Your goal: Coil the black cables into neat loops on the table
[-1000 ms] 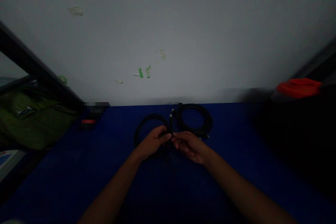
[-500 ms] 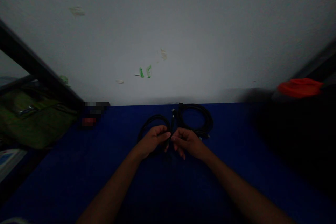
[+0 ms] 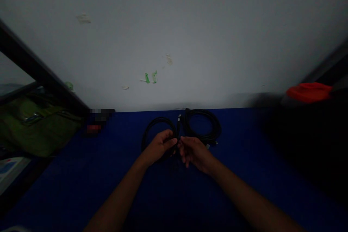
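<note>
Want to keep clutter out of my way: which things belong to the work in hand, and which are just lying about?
In the work:
black cable coil in the left hand
second coil, probably

Lying about:
green bag
orange-red item
white-and-blue item

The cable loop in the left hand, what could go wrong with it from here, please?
The loop might spring open if the left hand slackens, since it pinches only one side; the right hand is close, but its grip is unclear. The second coil lies just beside, with plug ends near each other, so they could snag. The dim light may make the dark strands easy to confuse.
</note>
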The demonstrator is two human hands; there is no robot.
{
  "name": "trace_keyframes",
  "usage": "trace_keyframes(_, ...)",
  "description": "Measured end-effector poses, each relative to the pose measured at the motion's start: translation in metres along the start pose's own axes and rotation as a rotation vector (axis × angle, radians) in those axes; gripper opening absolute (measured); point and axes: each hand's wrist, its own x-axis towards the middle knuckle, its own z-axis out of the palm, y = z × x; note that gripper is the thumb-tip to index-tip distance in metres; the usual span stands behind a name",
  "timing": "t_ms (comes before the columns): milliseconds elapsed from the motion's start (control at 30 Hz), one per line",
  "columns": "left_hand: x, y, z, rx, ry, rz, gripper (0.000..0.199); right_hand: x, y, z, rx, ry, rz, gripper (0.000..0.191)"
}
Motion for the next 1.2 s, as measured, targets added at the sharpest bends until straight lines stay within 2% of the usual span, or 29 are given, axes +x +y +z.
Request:
trace_keyframes(67, 0.000, 0.000, -0.001, 0.029, 0.005, 0.020, 0.028, 0.000, 0.000, 0.001, 0.153, -0.029, 0.078, 0.031)
trace_keyframes(200, 0.000, -0.002, -0.002, 0.099, 0.026, 0.043, 0.026, -0.001, -0.001, -0.001, 0.287, -0.081, 0.129, 0.023)
trace_keyframes(300, 0.001, -0.004, -0.003, 0.124, 0.036, 0.042, 0.026, -0.001, 0.000, -0.001, 0.306, -0.108, 0.119, 0.022)
trace_keyframes(400, 0.001, -0.003, -0.003, 0.117, 0.041, 0.029, 0.027, -0.001, 0.002, 0.000, 0.199, -0.103, 0.057, 0.025)
trace_keyframes(500, 0.001, -0.003, -0.003, 0.087, 0.029, -0.001, 0.027, -0.003, 0.000, -0.001, -0.183, -0.037, -0.154, 0.025)
trace_keyframes(600, 0.000, -0.005, -0.003, 0.078, 0.030, -0.039, 0.028, -0.005, -0.008, -0.005, -0.869, 0.031, -0.416, 0.020)
trace_keyframes(667, 0.000, -0.006, -0.003, 0.081, 0.030, -0.056, 0.027, -0.007, -0.011, -0.007, -1.184, 0.050, -0.482, 0.018)
trace_keyframes(733, 0.001, -0.007, -0.003, 0.082, 0.031, -0.062, 0.026, -0.007, -0.012, -0.008, -1.293, 0.066, -0.510, 0.019)
trace_keyframes(800, 0.001, -0.007, -0.003, 0.086, 0.041, -0.055, 0.026, -0.005, -0.009, -0.006, -1.174, 0.098, -0.503, 0.021)
trace_keyframes(867, 0.000, -0.005, -0.003, 0.113, 0.060, -0.020, 0.024, -0.003, -0.004, -0.004, -0.855, 0.119, -0.414, 0.028)
trace_keyframes(900, 0.000, -0.004, -0.002, 0.134, 0.069, 0.006, 0.024, -0.001, -0.002, -0.002, -0.632, 0.106, -0.325, 0.033)
trace_keyframes(967, 0.000, -0.002, -0.002, 0.171, 0.086, 0.059, 0.022, 0.001, 0.002, 0.000, -0.235, -0.004, -0.117, 0.040)
trace_keyframes(1033, 0.000, -0.001, -0.002, 0.188, 0.094, 0.088, 0.021, 0.002, 0.004, 0.002, 0.031, -0.066, 0.005, 0.042)
trace_keyframes(1100, 0.000, -0.001, -0.002, 0.192, 0.078, 0.087, 0.020, 0.002, 0.005, 0.003, 0.183, -0.080, 0.050, 0.038)
trace_keyframes(1200, 0.001, -0.002, -0.002, 0.193, 0.067, 0.070, 0.020, 0.002, 0.006, 0.003, 0.250, -0.074, 0.046, 0.029)
